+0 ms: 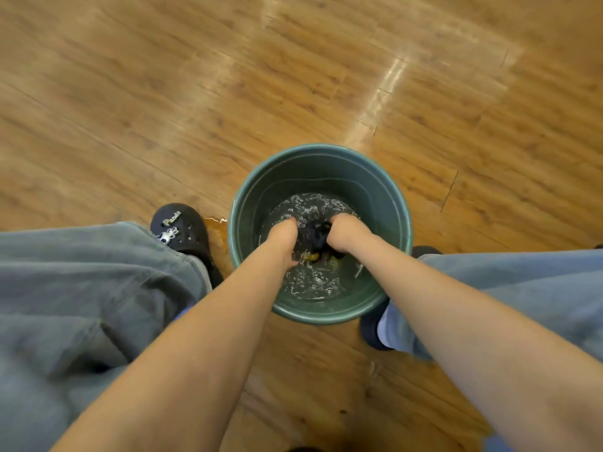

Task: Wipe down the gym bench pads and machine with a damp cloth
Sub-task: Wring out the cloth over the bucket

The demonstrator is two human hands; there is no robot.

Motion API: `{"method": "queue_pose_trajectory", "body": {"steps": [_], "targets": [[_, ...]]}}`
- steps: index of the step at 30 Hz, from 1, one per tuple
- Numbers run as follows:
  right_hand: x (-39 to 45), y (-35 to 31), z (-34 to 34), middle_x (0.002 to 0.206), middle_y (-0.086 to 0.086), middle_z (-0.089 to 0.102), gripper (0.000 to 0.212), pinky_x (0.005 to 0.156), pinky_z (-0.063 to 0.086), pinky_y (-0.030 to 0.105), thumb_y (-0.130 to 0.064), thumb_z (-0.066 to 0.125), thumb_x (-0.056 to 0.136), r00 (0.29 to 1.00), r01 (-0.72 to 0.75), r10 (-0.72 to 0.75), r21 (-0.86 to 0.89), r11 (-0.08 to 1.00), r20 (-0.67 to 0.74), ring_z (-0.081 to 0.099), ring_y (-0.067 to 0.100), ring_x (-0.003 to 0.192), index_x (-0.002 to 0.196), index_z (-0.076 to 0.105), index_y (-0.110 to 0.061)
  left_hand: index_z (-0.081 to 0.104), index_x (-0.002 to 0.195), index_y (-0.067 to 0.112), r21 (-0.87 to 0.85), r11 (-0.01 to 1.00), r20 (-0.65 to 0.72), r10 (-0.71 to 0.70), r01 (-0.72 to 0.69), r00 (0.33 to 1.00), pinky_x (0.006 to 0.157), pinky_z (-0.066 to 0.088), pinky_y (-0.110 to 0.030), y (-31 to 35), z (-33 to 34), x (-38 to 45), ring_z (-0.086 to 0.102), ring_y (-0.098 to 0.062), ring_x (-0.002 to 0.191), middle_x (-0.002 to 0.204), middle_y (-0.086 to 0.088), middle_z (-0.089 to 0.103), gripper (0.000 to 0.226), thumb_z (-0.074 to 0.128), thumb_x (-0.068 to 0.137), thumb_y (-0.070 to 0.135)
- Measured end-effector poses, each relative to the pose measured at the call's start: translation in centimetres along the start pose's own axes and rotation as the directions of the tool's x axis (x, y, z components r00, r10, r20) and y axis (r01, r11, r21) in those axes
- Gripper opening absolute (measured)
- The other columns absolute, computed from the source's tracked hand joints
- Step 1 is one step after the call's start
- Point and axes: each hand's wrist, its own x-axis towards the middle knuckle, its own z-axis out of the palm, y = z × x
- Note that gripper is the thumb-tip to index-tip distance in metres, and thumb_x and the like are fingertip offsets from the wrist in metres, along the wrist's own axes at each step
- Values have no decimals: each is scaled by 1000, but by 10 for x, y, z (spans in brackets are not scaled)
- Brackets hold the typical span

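Note:
A green bucket [385, 203] holding rippling water stands on the wooden floor between my feet. Both my hands reach down inside it. My left hand [283, 238] and my right hand [346, 234] each grip an end of a dark cloth [314, 234], which is bunched between them at the water's surface. A yellow patch of the cloth shows just below the hands. No bench or machine is in view.
My left foot wears a black clog [182, 231] just left of the bucket, beside a small puddle [217, 228] on the floor. My right shoe [373, 331] sits against the bucket's near right side. Wooden floor [293, 76] stretches beyond.

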Motion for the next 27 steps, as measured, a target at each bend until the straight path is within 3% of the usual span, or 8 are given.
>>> {"method": "queue_pose_trajectory", "body": {"steps": [3, 8, 10, 12, 14, 17, 22, 27], "targets": [[-6, -1, -4, 76, 16, 53, 16, 48, 43, 29, 4, 45, 82, 985, -85, 22, 374, 924, 168, 51, 26, 58, 88, 57, -4, 51, 120, 8, 33, 999, 18, -42, 41, 999, 69, 43, -32, -1, 1, 2, 54, -24, 84, 109, -8, 58, 41, 38, 100, 41], [-15, -4, -18, 79, 8, 46, 16, 56, 40, 27, -1, 39, 77, 974, -89, -159, 915, 393, 162, 47, 21, 66, 86, 45, -12, 59, 94, 15, -160, 985, 188, -38, 68, 982, 94, 38, -46, 4, 1, -1, 56, -26, 84, 94, -12, 61, 45, 33, 98, 52], [-17, -8, -21, 86, 4, 55, 8, 64, 46, 30, -20, 46, 86, 983, -20, -151, 885, 465, 101, 55, 22, 80, 90, 52, -16, 58, 112, 12, -285, 958, 202, 23, 36, 979, 79, 48, -39, 4, 0, -4, 59, -27, 86, 104, -14, 63, 40, 39, 98, 44], [-15, -13, -17, 108, 2, 56, 33, 79, 48, 33, -43, 50, 90, 990, 121, -128, 758, 641, -50, 55, 21, 101, 111, 54, -17, 56, 121, 10, -358, 934, 176, 76, -8, 981, 73, 52, -38, 2, 4, -5, 61, -27, 92, 110, -15, 63, 36, 41, 99, 34], [-15, -21, -2, 126, 4, 48, 50, 96, 43, 37, -46, 50, 91, 956, 284, -160, 633, 720, -247, 48, 20, 114, 129, 44, -15, 57, 102, 12, -412, 907, 162, 164, -84, 973, 80, 48, -34, -2, 15, -13, 58, -21, 87, 97, -10, 62, 28, 36, 102, 29], [-21, -27, 19, 107, 4, 58, 27, 87, 45, 35, -37, 46, 96, 877, 404, -126, 569, 716, -464, 55, 17, 99, 104, 57, -14, 48, 83, 18, -397, 906, 193, 241, -149, 951, 70, 41, -26, -7, 30, -16, 47, -12, 71, 80, -2, 47, 33, 26, 104, 28], [-21, -26, 17, 75, 2, 55, 34, 66, 35, 28, -29, 36, 100, 912, 255, 45, 650, 716, -407, 51, 17, 71, 76, 53, -11, 56, 108, 5, -138, 974, -44, 174, -179, 984, 71, 53, -37, -10, 23, -1, 61, -24, 78, 89, -12, 64, 33, 39, 101, 32], [-11, -29, 25, 86, 10, 54, 37, 70, 32, 26, -22, 30, 101, 955, 145, 59, 633, 760, -290, 50, 23, 79, 86, 59, -6, 60, 102, 2, 162, 971, -207, 206, -174, 956, 63, 48, -30, -11, 14, 7, 62, -27, 78, 94, -14, 65, 34, 42, 98, 30]]}}
